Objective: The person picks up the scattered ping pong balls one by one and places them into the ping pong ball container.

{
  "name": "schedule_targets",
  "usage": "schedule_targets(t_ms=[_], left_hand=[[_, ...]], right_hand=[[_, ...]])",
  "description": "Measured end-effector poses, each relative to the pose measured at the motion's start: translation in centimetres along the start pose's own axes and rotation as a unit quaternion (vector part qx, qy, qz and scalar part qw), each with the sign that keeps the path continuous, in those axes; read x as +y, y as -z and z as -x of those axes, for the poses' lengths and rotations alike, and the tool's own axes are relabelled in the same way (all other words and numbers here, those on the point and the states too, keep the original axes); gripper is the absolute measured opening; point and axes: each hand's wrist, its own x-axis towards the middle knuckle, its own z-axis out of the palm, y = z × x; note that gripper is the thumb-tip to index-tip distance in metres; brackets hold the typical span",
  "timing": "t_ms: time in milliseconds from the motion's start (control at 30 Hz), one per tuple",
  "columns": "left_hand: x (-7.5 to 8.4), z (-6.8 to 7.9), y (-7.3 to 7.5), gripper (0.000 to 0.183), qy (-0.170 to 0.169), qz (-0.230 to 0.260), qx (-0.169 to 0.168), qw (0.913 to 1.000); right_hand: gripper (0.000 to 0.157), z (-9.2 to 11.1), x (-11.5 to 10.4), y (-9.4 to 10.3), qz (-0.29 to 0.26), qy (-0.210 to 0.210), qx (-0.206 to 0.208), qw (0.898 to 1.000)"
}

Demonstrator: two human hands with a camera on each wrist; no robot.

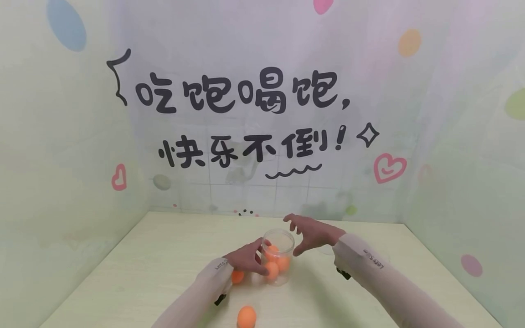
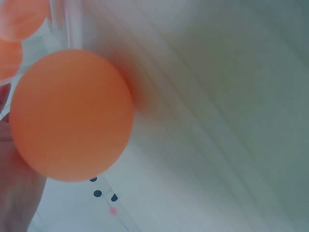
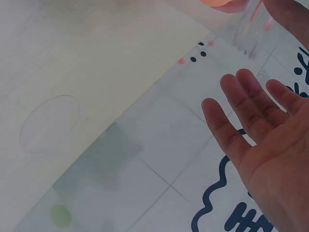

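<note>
A clear round jar [image 1: 284, 248] stands on the table, with several orange ping-pong balls [image 1: 283, 263] inside. My left hand [image 1: 247, 258] holds the jar from its left side, thumb in front and fingers behind. Beneath that hand's wrist, one loose ball [image 1: 237, 277] lies on the table; it fills much of the left wrist view as a big orange ball [image 2: 72, 116]. Another ball [image 1: 246, 316] lies closer to me. Beside the jar's rim, on the right, my right hand [image 1: 313, 233] is raised with spread fingers and an empty palm, also visible in the right wrist view.
Right of the jar, a thin transparent disc [image 3: 50, 126] lies on the pale table [image 1: 164, 255], partly behind my right forearm in the head view. Printed curtains [image 1: 254, 196] rise along the table's back and both sides.
</note>
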Motion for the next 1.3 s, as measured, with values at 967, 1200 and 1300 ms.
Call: schedule_targets(t_ms=[967, 1200, 1300], left_hand=[[0.9, 0.5, 0.0, 0.063, 0.023, -0.016, 0.003, 0.9996], [1.1, 0.8, 0.3, 0.061, -0.007, -0.023, -0.006, 0.9997], [1.0, 0.9, 0.3, 0.061, -0.008, -0.023, -0.008, 0.9997]], right_hand=[[0.078, -0.6, 2.9, -5.0, -0.153, 0.050, 0.012, 0.987], [0.076, -0.6, 3.0, -5.3, -0.159, 0.043, 0.011, 0.986], [0.076, -0.4, 2.8, -5.4, -0.163, 0.047, 0.015, 0.985]])
